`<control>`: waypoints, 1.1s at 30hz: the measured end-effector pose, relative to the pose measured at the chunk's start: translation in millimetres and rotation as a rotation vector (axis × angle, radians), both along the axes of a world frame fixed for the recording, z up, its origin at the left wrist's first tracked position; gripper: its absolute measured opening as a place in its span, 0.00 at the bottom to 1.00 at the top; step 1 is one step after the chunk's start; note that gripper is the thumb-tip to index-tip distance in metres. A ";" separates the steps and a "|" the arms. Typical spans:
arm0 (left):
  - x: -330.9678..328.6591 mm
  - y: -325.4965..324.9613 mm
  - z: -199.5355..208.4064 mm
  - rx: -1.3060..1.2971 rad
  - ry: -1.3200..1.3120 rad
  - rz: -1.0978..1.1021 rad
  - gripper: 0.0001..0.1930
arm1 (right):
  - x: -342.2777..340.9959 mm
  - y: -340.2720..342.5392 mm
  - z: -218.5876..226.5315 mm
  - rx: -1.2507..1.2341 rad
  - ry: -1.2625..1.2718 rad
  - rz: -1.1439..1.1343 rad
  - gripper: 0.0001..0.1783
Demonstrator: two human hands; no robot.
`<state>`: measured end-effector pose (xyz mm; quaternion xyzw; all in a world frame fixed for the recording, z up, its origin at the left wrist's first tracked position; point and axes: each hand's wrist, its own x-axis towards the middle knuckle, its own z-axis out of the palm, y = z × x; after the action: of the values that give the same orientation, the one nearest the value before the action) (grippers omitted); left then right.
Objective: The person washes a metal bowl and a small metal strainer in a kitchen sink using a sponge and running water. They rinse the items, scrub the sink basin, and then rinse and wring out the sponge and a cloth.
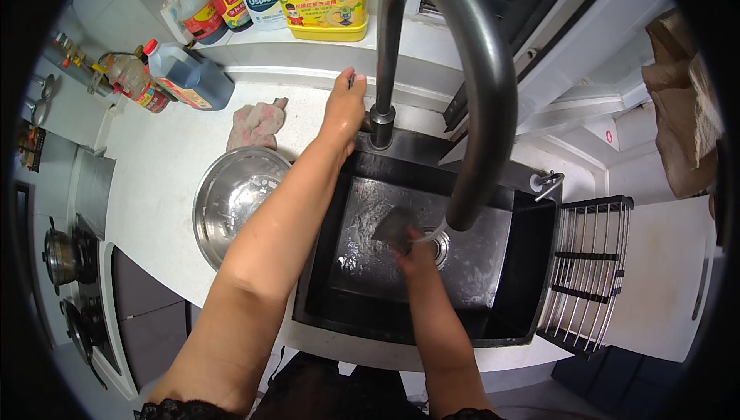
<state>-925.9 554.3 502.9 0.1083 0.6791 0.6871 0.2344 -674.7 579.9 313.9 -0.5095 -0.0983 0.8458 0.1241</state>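
Observation:
My left hand point(344, 108) reaches past the sink's back left corner, its fingers closed round the faucet lever beside the base of the tall dark faucet point(493, 104). Down in the black sink point(362, 316), my right hand point(418, 255) grips a dark grey, cup-like thing point(393, 227). Motion blurs that thing, so its exact kind does not show. A thin stream of water point(440, 232) runs from the spout beside my right hand, over the drain point(440, 250). Wet patches and droplets cover the sink's bottom.
Left of the sink stands a steel bowl point(212, 223), with a crumpled cloth point(257, 125) behind it. Bottles point(189, 81) and a yellow tub point(327, 4) line the back. A roll-up rack point(587, 266) lies at the right, next to a white board point(663, 281).

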 end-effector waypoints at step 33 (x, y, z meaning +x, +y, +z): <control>204.3 -189.7 -63.8 -0.142 -0.729 -0.038 0.23 | 21.1 -39.3 -99.2 0.854 -0.060 1.311 0.16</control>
<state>-721.6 364.6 439.1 -0.1478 0.5949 0.6271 0.4806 -653.6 540.6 214.7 -0.2783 -0.6995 0.6211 -0.2180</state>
